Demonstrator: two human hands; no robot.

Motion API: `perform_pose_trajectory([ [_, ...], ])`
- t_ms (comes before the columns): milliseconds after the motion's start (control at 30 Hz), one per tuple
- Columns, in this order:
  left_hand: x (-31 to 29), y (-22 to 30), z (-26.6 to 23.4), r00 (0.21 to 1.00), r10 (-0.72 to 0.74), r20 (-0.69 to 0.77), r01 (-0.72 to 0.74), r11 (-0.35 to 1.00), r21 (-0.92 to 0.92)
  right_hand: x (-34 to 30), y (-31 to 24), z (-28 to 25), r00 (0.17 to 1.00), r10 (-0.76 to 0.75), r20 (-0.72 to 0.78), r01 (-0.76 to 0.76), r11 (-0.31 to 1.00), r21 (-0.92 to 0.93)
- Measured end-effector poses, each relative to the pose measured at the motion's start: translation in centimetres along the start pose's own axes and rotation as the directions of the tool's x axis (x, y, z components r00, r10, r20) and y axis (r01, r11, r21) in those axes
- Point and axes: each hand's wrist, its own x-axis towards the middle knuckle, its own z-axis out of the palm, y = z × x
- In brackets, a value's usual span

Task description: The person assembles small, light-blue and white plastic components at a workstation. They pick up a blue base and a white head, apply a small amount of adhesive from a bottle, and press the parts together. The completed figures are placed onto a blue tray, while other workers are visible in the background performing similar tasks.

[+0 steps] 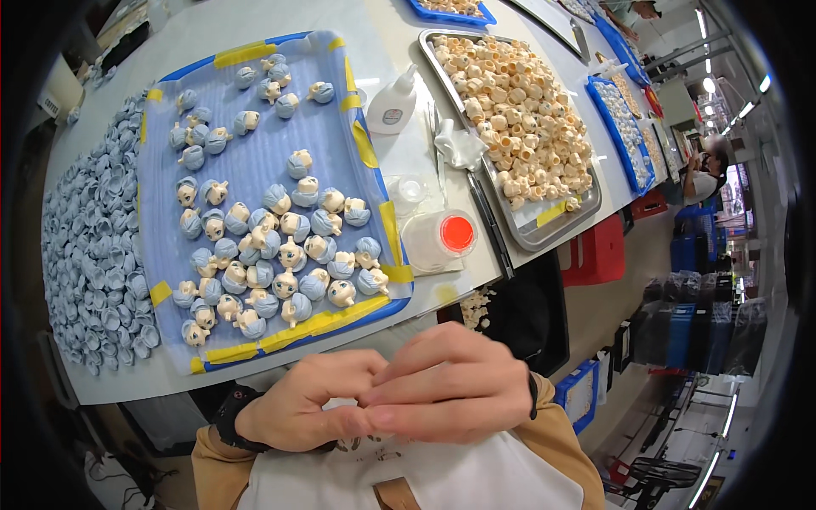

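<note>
The worktop (pixel 191 34) carries a lined blue tray (pixel 246 161), a heap of blue shells (pixel 93 246) at its left and a metal tray (pixel 552 240) of pale face pieces (pixel 523 110) at its right. Left hand (pixel 306 404) and right hand (pixel 450 387) meet before the near edge, each grip narrow; whether anything is held cannot be told (the fingers would hide it). Doll heads (pixel 290 254), blue over pale, lie in the blue tray. The step in hand appears to be fitting shell to face; the next move probably calls for even thumb pressure.
</note>
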Motion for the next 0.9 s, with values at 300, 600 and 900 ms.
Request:
perform_pose_trajectory([
  [300,-0.1,0.9,1.9,0.906,0.038,-0.422,-0.11,0.983,-0.147,1.7,1.6,-7.1,0.879,0.442,-0.177,-0.461,0.695,-0.553],
  [600,-0.4,0.9,0.7,0.934,0.074,-0.348,-0.136,0.978,-0.158,2.2,2.7,-6.4,0.872,0.488,-0.024,-0.378,0.643,-0.666],
  [900,-0.7,0.7,0.7,0.927,0.035,-0.374,-0.153,0.945,-0.29,1.1,2.5,-6.6,0.89,0.445,-0.101,-0.404,0.662,-0.631],
])
